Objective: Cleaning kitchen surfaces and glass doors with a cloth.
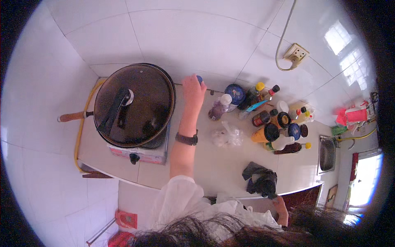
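Note:
My left hand (pixel 194 88) reaches toward the tiled wall, its fingers closed around a small blue object (pixel 199 79), mostly hidden by the hand. To its left, a large wok under a dark glass lid (pixel 145 108) stands on a gas stove (pixel 139 153). A bottle with a white cap (pixel 219 107) and a clear plastic bag with pale contents (pixel 226 136) are to the right of my left arm. At the counter's front edge, my right hand (pixel 280 207) is beside a crumpled black plastic bag (pixel 262 179); its fingertips are unclear, so I cannot tell whether it grips the bag.
Several sauce bottles and jars (pixel 271 132) crowd the counter (pixel 216 166) on the right. Beyond them is a metal sink (pixel 327 154). A yellow hose (pixel 81 132) runs along the counter's left side. The wok's wooden handle (pixel 72 117) juts left. A plugged socket (pixel 296 54) is on the wall.

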`<state>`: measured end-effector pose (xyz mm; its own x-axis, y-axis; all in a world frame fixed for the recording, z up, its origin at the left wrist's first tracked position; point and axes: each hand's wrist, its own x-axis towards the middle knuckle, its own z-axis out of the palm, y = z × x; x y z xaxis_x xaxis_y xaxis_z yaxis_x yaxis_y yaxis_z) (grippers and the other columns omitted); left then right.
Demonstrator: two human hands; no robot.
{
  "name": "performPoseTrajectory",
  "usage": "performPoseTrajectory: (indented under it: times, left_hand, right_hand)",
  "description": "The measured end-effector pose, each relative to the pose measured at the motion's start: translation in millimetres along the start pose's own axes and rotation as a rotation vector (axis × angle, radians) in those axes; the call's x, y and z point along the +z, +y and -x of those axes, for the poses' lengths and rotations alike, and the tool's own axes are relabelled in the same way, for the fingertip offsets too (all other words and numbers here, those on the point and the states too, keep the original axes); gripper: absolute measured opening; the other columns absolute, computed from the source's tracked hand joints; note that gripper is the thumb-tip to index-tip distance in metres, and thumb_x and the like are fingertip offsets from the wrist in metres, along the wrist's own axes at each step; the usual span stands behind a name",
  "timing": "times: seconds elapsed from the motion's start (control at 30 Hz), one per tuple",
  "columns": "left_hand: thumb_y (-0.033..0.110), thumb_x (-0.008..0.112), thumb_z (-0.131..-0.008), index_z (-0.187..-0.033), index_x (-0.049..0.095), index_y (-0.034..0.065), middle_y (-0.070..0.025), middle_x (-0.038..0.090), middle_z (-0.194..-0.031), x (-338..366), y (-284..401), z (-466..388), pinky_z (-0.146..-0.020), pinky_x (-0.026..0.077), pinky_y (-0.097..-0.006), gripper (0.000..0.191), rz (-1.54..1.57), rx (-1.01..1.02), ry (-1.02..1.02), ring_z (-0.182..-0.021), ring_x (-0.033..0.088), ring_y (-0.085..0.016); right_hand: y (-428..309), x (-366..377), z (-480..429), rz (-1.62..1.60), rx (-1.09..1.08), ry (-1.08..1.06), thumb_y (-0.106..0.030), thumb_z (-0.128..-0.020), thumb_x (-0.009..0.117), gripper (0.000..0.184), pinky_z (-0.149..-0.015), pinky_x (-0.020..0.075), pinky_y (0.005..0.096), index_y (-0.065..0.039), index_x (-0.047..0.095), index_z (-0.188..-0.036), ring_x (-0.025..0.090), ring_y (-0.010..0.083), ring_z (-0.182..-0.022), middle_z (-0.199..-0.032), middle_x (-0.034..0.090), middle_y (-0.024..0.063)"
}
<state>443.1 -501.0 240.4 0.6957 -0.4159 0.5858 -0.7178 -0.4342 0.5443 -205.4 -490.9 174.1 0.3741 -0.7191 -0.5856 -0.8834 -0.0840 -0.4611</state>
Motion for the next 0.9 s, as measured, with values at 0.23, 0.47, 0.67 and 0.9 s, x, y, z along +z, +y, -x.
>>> performPoseTrajectory:
  times: [0.23, 0.47, 0.67, 0.9]
  left_hand:
    - [0.014, 0.059, -0.065, -0.089, 0.045, -0.0011, -0.0168, 0.045, -0.081, 13, 1, -4, -0.069, 0.037, -0.0396, 0.031, 0.079, 0.004, -0.029, -0.080, 0.043, -0.031]
    - [0.017, 0.060, -0.066, -0.093, 0.043, -0.0003, -0.0152, 0.045, -0.081, 56, 7, 3, -0.071, 0.037, -0.0400, 0.037, 0.106, 0.053, -0.210, -0.082, 0.044, -0.032]
    - [0.021, 0.059, -0.069, -0.092, 0.045, 0.0011, -0.0151, 0.047, -0.087, 85, 7, 5, -0.073, 0.038, -0.0400, 0.034, 0.160, 0.185, -0.077, -0.085, 0.045, -0.031]
    - [0.030, 0.061, -0.066, -0.098, 0.046, 0.0012, -0.0140, 0.050, -0.081, 77, 23, -2, -0.071, 0.038, -0.0402, 0.046, 0.082, 0.123, -0.206, -0.080, 0.047, -0.031]
  right_hand:
    - [-15, 0, 6, -0.120, 0.162, -0.003, -0.008, -0.066, 0.059, 0.046, -0.085, 0.0344, 0.0329, 0.000, 0.041, -0.107, 0.042, 0.0263, -0.097, -0.104, 0.045, 0.0152]
    - [-5, 8, -6, 0.234, -0.005, -0.038, -0.010, -0.069, 0.056, 0.040, -0.085, 0.0351, 0.0338, -0.001, 0.043, -0.105, 0.043, 0.0268, -0.097, -0.102, 0.046, 0.0154]
    - [-8, 13, -8, 0.670, -0.237, -0.079, -0.013, -0.072, 0.052, 0.032, -0.085, 0.0355, 0.0351, -0.002, 0.046, -0.102, 0.044, 0.0273, -0.097, -0.101, 0.048, 0.0154]
    - [-9, 34, 21, 1.113, -0.401, -0.116, -0.017, -0.076, 0.047, 0.027, -0.085, 0.0358, 0.0366, -0.004, 0.050, -0.098, 0.045, 0.0279, -0.097, -0.099, 0.049, 0.0154]
